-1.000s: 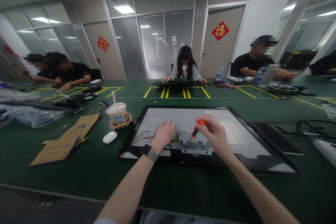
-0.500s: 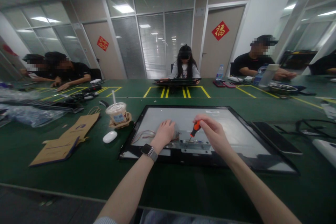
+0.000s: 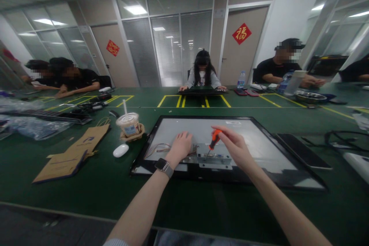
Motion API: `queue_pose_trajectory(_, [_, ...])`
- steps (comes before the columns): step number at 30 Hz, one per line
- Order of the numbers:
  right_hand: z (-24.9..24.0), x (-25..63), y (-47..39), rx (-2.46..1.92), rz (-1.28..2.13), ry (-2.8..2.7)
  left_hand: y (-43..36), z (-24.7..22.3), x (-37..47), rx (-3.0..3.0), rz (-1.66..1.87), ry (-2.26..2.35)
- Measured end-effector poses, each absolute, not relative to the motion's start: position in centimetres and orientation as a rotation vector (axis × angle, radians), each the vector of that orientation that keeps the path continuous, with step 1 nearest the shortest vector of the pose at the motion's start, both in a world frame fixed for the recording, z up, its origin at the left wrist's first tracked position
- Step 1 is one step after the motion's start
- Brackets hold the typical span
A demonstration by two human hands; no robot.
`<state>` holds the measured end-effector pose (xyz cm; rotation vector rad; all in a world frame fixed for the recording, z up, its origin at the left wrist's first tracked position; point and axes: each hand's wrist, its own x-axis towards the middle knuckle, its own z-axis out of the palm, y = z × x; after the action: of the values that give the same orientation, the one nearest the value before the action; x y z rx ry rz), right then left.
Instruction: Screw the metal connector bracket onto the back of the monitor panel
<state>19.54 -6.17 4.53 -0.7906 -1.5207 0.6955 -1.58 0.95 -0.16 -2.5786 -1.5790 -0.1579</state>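
A large flat panel (image 3: 259,138) with a black frame and pale grey back lies on the green table. Near its front edge is a metal bracket (image 3: 215,161) with ports. My right hand (image 3: 233,144) grips an orange and black screwdriver (image 3: 214,139), tilted, its shaft pointing down to the left part of the bracket. My left hand (image 3: 181,146), a watch on its wrist, rests flat on the panel just left of the bracket, beside some thin cables (image 3: 158,148). Nothing shows in its grasp.
On the left are a drink cup (image 3: 128,123) in a cardboard holder, a white mouse (image 3: 120,150), a paper bag (image 3: 86,142) and plastic wrap (image 3: 37,126). A black slab (image 3: 302,150) and cables lie right. Across sits a person (image 3: 203,71) with another panel; others sit at both sides.
The fingers of my right hand have shifted slightly around the screwdriver handle. My left hand stays in place. Across the table, the person's panel and hands have moved a little.
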Motion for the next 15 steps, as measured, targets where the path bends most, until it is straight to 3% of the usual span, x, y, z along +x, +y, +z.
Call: queue_pose_trajectory(15, [4.92,18.95,-6.74,-0.831,0.354,-1.479,0.88,-0.15,-1.61,-2.577,-0.158,-1.546])
